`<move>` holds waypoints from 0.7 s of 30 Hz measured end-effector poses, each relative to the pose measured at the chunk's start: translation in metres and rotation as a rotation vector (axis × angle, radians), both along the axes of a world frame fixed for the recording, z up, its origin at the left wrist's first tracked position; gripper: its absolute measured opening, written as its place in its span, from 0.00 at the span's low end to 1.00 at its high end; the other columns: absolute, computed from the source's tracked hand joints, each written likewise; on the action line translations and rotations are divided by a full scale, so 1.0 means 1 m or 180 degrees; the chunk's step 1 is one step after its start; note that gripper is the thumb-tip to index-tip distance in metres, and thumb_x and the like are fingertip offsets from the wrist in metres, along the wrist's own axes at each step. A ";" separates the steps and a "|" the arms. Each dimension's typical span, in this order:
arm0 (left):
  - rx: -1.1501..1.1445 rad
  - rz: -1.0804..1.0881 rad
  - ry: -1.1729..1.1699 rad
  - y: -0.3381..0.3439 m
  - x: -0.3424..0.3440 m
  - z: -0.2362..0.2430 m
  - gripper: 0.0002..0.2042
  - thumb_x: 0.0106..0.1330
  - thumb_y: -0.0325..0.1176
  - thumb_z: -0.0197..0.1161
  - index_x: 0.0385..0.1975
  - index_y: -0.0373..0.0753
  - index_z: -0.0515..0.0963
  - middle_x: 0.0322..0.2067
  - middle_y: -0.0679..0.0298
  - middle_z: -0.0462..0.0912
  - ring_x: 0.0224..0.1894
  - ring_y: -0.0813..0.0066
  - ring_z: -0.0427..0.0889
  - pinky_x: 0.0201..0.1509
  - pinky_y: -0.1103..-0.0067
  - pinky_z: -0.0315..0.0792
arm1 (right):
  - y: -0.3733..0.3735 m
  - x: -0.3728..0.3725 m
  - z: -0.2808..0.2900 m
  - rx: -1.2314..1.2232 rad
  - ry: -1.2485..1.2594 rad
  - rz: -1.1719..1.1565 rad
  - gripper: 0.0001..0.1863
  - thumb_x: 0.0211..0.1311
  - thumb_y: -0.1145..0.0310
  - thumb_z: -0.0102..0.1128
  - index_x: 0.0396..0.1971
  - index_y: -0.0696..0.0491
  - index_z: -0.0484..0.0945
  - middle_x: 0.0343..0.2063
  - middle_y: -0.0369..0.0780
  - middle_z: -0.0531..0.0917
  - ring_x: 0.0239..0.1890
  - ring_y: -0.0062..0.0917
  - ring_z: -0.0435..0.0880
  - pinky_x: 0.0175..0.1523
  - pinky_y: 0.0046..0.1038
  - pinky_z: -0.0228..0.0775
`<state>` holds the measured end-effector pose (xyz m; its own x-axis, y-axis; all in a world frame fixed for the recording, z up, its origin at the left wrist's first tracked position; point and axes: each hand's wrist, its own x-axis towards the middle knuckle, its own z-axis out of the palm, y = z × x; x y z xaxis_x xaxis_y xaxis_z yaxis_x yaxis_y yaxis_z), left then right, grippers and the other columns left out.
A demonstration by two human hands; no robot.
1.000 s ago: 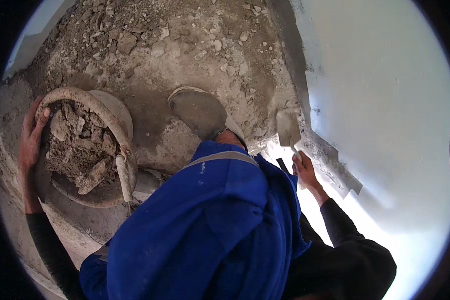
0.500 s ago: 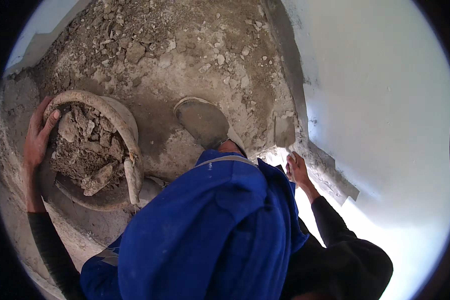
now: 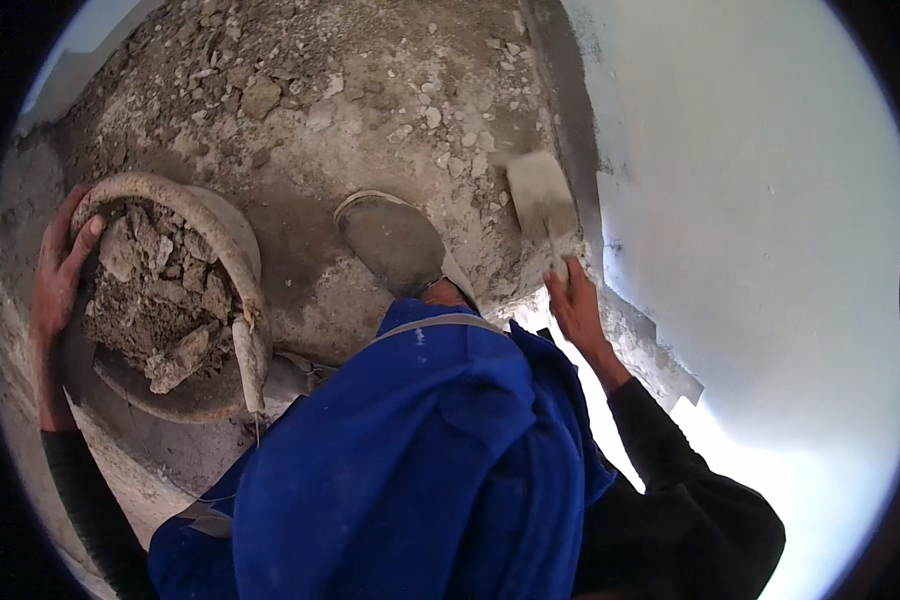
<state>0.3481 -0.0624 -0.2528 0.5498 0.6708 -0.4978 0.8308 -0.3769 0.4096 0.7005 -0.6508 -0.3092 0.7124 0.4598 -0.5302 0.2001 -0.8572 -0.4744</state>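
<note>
Left hand (image 3: pixel 58 275): fingers clamped on bucket (image 3: pixel 225 237), left rim | Right hand (image 3: pixel 580 310): fingers around trowel (image 3: pixel 542 195), near wall (image 3: pixel 750 200) | Floor (image 3: pixel 295 210) parts bucket, shoe (image 3: pixel 395 240)

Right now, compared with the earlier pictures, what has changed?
The right hand has moved the trowel forward and slightly left. Nothing was newly gripped or let go. The left hand still holds the bucket by its rim; bucket and shoe stayed put.

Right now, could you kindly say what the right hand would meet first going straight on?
With the trowel leading, the right hand would probably meet the chip-strewn floor first, though depth is unclear.
</note>
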 end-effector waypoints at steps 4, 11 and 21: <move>0.0115 -0.0199 0.0083 0.004 -0.002 -0.014 0.39 0.72 0.60 0.59 0.74 0.37 0.63 0.72 0.48 0.65 0.73 0.56 0.65 0.76 0.64 0.60 | -0.103 -0.013 0.003 0.0015 0.1470 -0.1471 0.14 0.77 0.54 0.56 0.40 0.50 0.70 0.16 0.29 0.68 0.13 0.12 0.68 0.17 0.21 0.62; -0.0163 -0.0016 -0.0171 0.002 0.001 -0.012 0.37 0.73 0.57 0.60 0.74 0.38 0.62 0.73 0.49 0.64 0.74 0.56 0.65 0.76 0.63 0.61 | -0.044 0.026 -0.051 0.0472 0.1370 -0.1293 0.17 0.77 0.52 0.56 0.44 0.53 0.71 0.18 0.32 0.71 0.14 0.16 0.68 0.17 0.24 0.63; -0.0115 0.0055 -0.0118 -0.013 0.006 0.005 0.39 0.72 0.59 0.61 0.74 0.38 0.63 0.71 0.46 0.65 0.71 0.53 0.69 0.74 0.64 0.63 | -0.060 0.002 -0.018 0.0358 0.1444 -0.1216 0.14 0.78 0.55 0.55 0.38 0.51 0.69 0.18 0.31 0.69 0.14 0.16 0.67 0.17 0.24 0.62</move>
<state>0.3541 -0.0750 -0.2479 0.5569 0.6623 -0.5012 0.8209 -0.3472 0.4534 0.7022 -0.7109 -0.3275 0.5522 0.2868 -0.7828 -0.3556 -0.7683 -0.5323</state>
